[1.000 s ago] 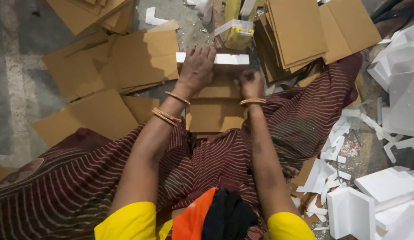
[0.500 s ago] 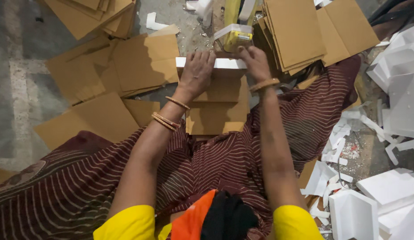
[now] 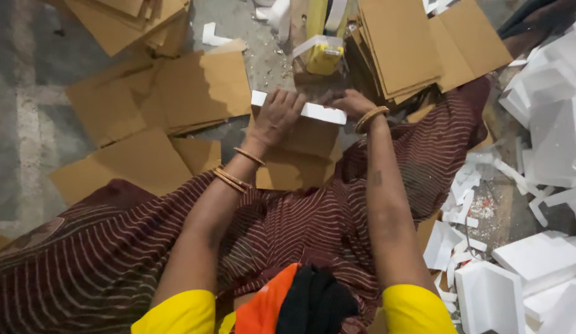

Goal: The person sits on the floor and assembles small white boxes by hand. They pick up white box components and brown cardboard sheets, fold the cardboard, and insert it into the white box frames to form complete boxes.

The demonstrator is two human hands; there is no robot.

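Note:
A long white foam strip (image 3: 328, 113) lies across the top edge of a brown cardboard piece (image 3: 306, 139) in front of my lap. My left hand (image 3: 277, 114) presses down on the strip's left part, fingers spread over it. My right hand (image 3: 351, 102) is at the strip's far right end, fingers curled beyond it toward a yellow tape dispenser (image 3: 324, 57) standing just behind. Whether the right hand grips anything is hidden by its back. Bangles ring both wrists.
Loose cardboard sheets (image 3: 195, 89) lie on the floor at left, with a neat stack of cardboard (image 3: 404, 46) at top right. White foam blocks and scraps (image 3: 548, 124) fill the right side. My striped maroon skirt (image 3: 288, 229) covers the lower middle.
My right hand has moved up from the cardboard to the far right end of the foam strip. My left hand has stayed on the strip.

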